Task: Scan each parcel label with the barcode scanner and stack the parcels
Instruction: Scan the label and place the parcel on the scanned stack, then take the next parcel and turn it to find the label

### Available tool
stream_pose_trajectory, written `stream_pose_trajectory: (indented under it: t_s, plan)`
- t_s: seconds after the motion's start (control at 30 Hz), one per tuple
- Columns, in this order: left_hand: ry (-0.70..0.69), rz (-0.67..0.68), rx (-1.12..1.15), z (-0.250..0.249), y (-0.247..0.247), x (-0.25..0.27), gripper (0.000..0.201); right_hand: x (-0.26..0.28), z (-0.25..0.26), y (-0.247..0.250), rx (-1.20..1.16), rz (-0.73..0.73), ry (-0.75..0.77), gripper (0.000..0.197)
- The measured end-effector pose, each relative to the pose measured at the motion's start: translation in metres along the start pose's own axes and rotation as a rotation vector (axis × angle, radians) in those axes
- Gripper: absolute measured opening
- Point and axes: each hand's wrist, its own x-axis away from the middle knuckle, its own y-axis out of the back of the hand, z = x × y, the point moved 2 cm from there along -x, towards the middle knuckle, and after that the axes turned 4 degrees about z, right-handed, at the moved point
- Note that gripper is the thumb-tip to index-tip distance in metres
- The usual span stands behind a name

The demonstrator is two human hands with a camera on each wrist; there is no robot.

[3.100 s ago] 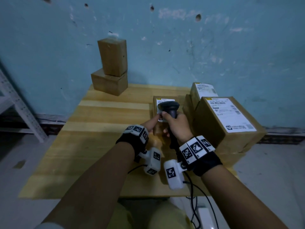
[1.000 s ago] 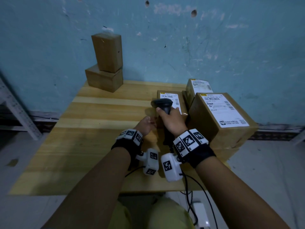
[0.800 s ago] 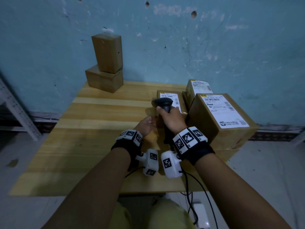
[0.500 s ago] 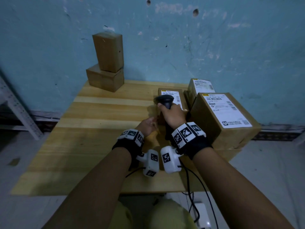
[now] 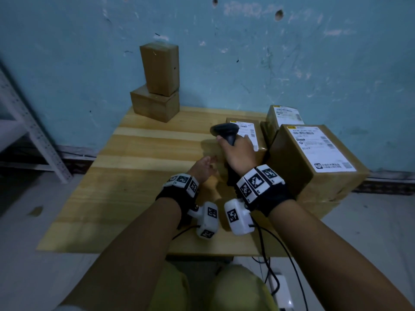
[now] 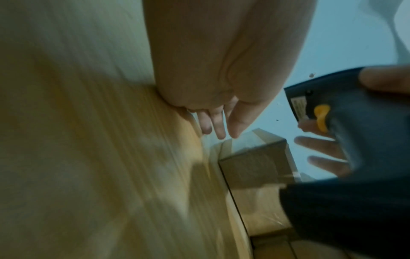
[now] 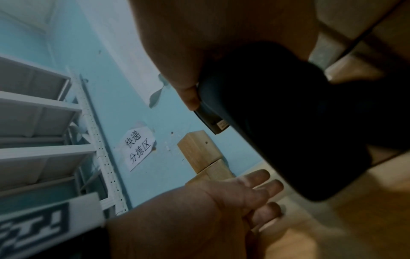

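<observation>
The left hand (image 5: 203, 168) hovers low over the table (image 5: 125, 176), about midway along its depth, with fingers loosely extended and apart, holding nothing; its fingertips point toward the near left side face of the small labelled parcel (image 5: 244, 140) and sit just beside that face, contact not confirmed. The right hand (image 5: 239, 153) is clamped round the grip of the barcode scanner (image 5: 225, 131), with the scanner head raised over the near left part of that parcel's top label and aimed away from the person. The parcel lies directly ahead of both hands, long axis running near to far, toward the table's right edge; the left hand is the nearer free hand for lifting it. The large labelled parcel (image 5: 314, 158) stands just right of it at the right edge, and a further labelled parcel (image 5: 284, 115) lies behind, near the far right corner. The two stacked parcels (image 5: 158, 86) stand well apart at the far left corner, against the wall (image 5: 247, 63)
</observation>
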Motion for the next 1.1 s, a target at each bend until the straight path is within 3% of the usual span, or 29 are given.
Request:
stream_pose_trajectory:
  t_s: [0.2,0.47,0.53,0.77,0.9,1.0,1.1]
  plan:
    - [0.049,-0.163,-0.074,0.010,0.044,0.023,0.052,0.013,0.028,-0.029,-0.044,0.194,-0.037,0.044]
    - [-0.024,-0.499,0.132,0.013,0.122,0.027,0.049,0.003,0.042,-0.049,-0.170,0.304,-0.122,0.043]
    - [-0.044,-0.547,0.148,0.002,0.136,0.016,0.050,-0.008,0.049,-0.048,-0.220,0.315,-0.134,0.038]
    - [-0.165,-0.658,0.047,-0.058,0.178,-0.046,0.061,-0.070,0.082,-0.039,-0.346,0.259,-0.164,0.063]
    - [-0.245,-0.744,-0.091,-0.077,0.200,-0.081,0.084,-0.097,0.074,-0.045,-0.365,0.253,-0.254,0.066]
    - [-0.205,-0.781,-0.263,-0.083,0.203,-0.103,0.104,-0.112,0.058,-0.053,-0.318,0.279,-0.299,0.065]
    - [-0.157,-0.769,-0.311,-0.089,0.202,-0.125,0.110,-0.123,0.057,-0.058,-0.292,0.259,-0.288,0.065]
